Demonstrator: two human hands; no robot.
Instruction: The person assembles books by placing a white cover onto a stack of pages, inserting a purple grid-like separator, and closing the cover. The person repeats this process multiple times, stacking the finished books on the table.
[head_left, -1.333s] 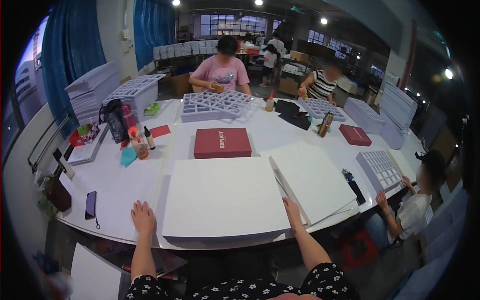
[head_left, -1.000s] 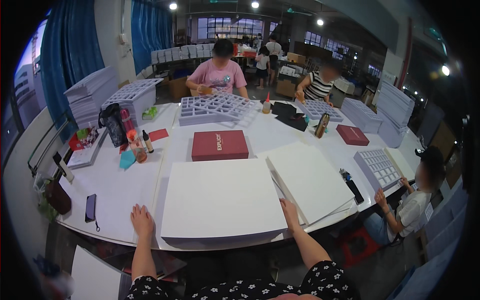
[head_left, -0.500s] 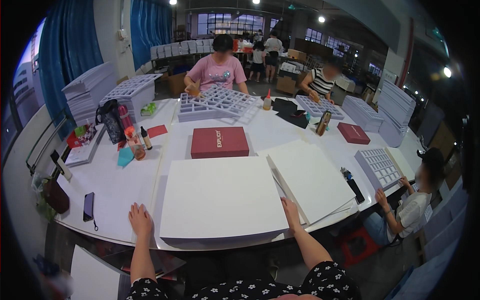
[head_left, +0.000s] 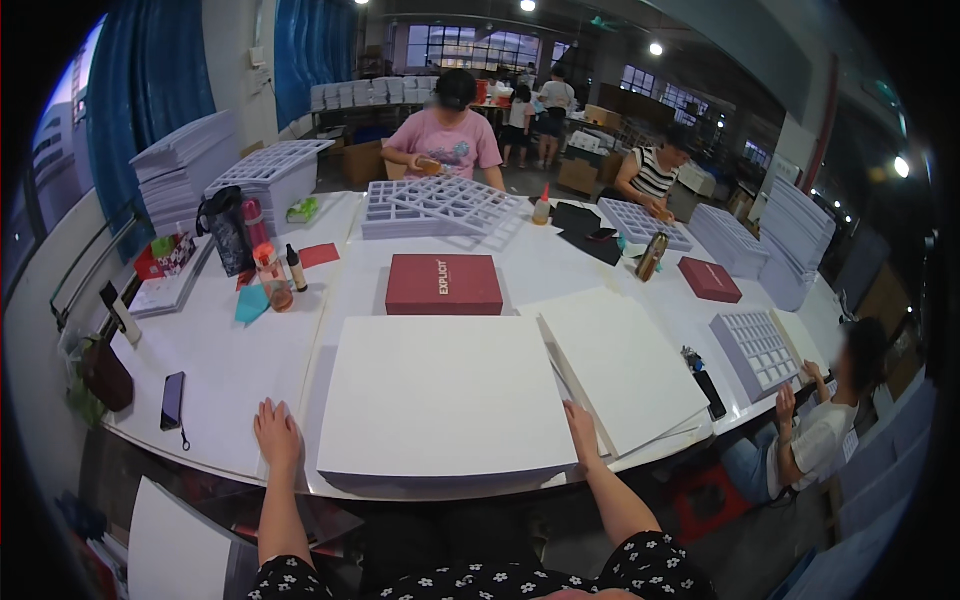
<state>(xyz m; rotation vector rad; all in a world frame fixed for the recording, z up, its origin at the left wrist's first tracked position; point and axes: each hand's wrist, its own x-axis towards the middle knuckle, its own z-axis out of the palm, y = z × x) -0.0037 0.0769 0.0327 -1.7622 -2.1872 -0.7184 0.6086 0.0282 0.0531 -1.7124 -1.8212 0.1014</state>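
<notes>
A thick block of large white boards [head_left: 440, 395], seemingly a stack, lies at the table's front edge before me. My left hand [head_left: 277, 435] rests flat on the white tabletop [head_left: 225, 385] just left of it, fingers extended and holding nothing. At the block's right edge is my right hand [head_left: 581, 430], its fingers stretched out along the side and not gripping. Right beside that hand lies another pile of white sheets [head_left: 625, 370], turned at an angle. A dark red box [head_left: 444, 285] sits just beyond the block.
A phone [head_left: 173, 400] lies on the left, with a bottle [head_left: 272, 278] and a tumbler [head_left: 228, 232] farther back. Co-workers handle white compartment trays [head_left: 440, 207] across the table and at the right, near another gridded tray [head_left: 757, 350]. Keys and a black case [head_left: 708, 393] lie right.
The view has shifted slightly, while my hands and the white block stay in place. Across the table, the co-worker in pink has moved a hand; the one at right has raised a hand.
</notes>
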